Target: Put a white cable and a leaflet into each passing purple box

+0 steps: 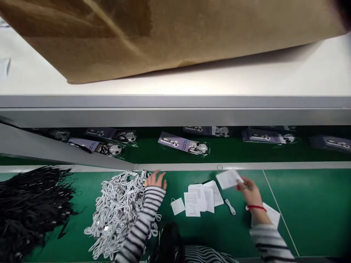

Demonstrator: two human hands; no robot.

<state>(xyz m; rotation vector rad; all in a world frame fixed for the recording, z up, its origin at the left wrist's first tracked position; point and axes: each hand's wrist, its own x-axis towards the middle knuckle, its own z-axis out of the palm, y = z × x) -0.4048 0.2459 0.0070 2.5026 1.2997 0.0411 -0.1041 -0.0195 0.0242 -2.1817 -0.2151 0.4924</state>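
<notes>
My left hand (156,180) is at the upper right edge of a heap of white cables (120,212), fingers apart and slightly curled, with nothing visible in them. My right hand (249,191), a red cord on its wrist, pinches a white paper leaflet (228,179) by its right edge. Between my hands, several printed leaflets (201,197) lie fanned out on the green table (192,233). A small white card (178,206) with a string loop lies left of them, and one bundled white cable (229,206) to their right.
At far left is a heap of black straps or cords (30,208). More white paper (271,214) lies under my right forearm. Behind a white rail (192,167), several packs (182,144) with soccer-ball items lie on a green strip. A brown carton (175,44) sits on the shelf (219,82) above.
</notes>
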